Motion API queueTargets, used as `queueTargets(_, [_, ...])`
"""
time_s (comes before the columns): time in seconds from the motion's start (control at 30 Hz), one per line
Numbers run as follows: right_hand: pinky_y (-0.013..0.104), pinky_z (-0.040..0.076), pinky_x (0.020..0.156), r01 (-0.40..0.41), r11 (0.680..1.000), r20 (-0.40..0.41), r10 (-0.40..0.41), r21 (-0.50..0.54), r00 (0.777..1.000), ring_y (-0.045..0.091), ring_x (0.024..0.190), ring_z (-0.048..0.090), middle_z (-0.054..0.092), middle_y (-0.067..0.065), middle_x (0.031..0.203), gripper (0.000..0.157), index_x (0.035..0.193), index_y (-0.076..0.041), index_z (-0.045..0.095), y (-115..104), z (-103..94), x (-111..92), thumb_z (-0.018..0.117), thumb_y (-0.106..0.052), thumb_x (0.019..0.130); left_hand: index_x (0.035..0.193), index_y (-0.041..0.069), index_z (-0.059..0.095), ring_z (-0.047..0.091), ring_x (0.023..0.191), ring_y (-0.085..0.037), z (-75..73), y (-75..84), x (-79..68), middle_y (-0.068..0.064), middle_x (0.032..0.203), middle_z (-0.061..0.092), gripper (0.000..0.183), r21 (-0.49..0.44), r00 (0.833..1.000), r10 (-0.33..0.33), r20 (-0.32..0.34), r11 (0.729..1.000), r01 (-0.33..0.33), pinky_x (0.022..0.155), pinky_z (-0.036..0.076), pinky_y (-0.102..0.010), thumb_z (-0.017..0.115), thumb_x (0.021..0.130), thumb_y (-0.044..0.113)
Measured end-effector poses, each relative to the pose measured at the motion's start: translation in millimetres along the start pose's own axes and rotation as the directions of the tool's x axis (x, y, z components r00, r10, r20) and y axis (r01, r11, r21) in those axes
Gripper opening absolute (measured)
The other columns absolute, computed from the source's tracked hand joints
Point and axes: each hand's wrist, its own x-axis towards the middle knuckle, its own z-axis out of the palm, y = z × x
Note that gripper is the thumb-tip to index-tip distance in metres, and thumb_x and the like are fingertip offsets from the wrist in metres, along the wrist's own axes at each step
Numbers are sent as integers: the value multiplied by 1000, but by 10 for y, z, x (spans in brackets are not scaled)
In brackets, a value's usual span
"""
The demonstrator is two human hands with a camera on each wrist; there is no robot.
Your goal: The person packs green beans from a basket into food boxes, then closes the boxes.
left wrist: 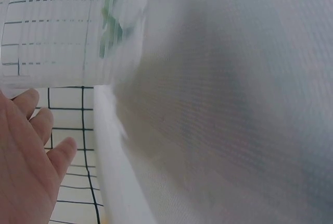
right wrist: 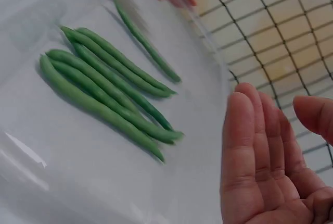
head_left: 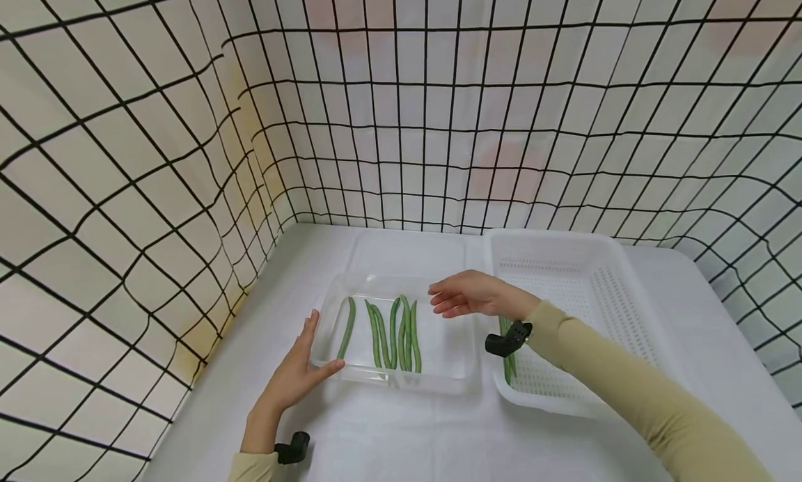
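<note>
A clear plastic container point(head_left: 438, 383) stands on the table. One green bean point(head_left: 348, 329) lies along its left side, and several more green beans point(head_left: 409, 336) lie side by side near its middle. My left hand point(head_left: 294, 370) rests at the container's front left corner, thumb on the rim and straight fingers along the outer side. Over the container's right part hovers my right hand point(head_left: 470, 294), palm turned inward and fingers extended with nothing between them. In the right wrist view, its fingers point(right wrist: 239, 146) are straight and the thumb stands apart.
To the right stands a white perforated basket point(head_left: 551, 235), with green beans point(head_left: 507, 370) along its left side, partly hidden by my right wrist. Black wire mesh point(head_left: 426, 85) surrounds the white-covered table point(head_left: 401, 440) at the back and both sides.
</note>
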Motion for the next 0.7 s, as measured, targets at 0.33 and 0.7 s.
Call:
queueTargets(0.33, [31,53,80,70,998,-133,-70,-6,989,16,83,66,64,13,101,46,128,10,48,-38,-719,-282,61,-20,95,154,16,5,11,138,-44,-17,14,-2,-17,156,7,105,3,1000,-16,4,1000,16,105,15,-64,72,80,49])
queueTargets(0.7, [29,55,70,-80,997,-297,71,-16,952,15,70,68,68,10,85,45,126,12,48,487,-1275,-351,61,-18,94,154,25,1,11,137,-47,-15,16,-18,-17,156,6,105,-8,1000,-9,18,1000,9,102,16,-67,68,80,55])
